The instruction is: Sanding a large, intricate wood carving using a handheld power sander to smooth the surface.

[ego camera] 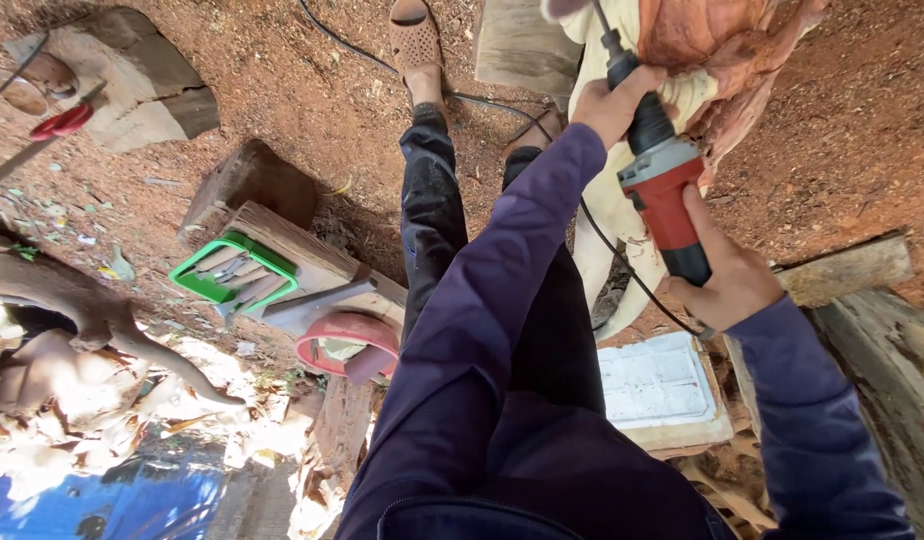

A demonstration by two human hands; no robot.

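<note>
Red power tool (662, 190): left hand (612, 105) fingers clamped on black neck, right hand (732, 280) fingers clamped on rear grip

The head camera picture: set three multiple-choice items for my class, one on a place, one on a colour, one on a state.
1. Where is the green tray?
A. on a wooden block
B. on the person's lap
C. hung on a wall

2. What colour is the power tool body?
A. yellow
B. red
C. white

3. How is the tool held?
A. by both hands
B. by one hand
C. lying unheld

Answers: 1 A, the tray rests on wood beside the leg. 2 B, the casing is red. 3 A, left hand and right hand both grip it.
</note>
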